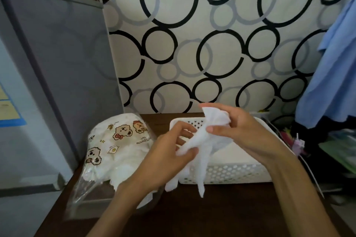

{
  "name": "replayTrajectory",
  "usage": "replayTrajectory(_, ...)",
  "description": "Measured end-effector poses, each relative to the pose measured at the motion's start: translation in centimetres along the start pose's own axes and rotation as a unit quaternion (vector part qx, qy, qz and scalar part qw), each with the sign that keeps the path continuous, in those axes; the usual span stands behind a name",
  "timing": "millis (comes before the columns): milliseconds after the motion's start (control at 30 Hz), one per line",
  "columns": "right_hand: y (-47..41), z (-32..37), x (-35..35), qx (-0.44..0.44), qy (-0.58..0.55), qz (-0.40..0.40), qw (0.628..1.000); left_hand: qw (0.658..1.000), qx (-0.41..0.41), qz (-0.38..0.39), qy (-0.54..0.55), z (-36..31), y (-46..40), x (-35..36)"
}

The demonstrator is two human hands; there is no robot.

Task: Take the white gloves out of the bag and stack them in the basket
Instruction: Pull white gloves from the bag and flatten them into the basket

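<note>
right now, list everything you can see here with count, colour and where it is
glove: one, white, held in the air over the basket's near-left corner, fingers hanging down
bag: one, clear plastic with cartoon bear prints, on the table at left, stuffed with white gloves
basket: one, white, perforated walls, on the table right of the bag
table: one, dark brown wood, under everything
cabinet: one, grey, left of the table
wall: white with black and grey rings, behind
cloth: blue, hanging at right
left hand: pinches the glove low down
right hand: grips the glove's cuff end
</note>
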State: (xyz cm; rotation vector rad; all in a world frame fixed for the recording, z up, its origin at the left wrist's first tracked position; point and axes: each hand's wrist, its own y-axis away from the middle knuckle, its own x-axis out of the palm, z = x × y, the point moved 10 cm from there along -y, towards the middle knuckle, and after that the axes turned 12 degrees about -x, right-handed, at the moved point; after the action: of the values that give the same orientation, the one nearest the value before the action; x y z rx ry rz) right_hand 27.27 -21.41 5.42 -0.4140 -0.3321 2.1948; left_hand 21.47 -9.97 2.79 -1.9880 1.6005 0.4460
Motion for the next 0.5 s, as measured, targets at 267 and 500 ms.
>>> replayTrajectory(267,0.5,-0.2,-5.1,-0.003,0.155,-0.088,0.984,0.999,-0.008,0.0,0.043,0.1,-0.4,-1.8)
replayTrajectory(500,-0.2,1.7,-4.9,-0.135,0.188,-0.218,0.948,0.947,-0.17,0.089,0.259,1.5,-0.3,1.9)
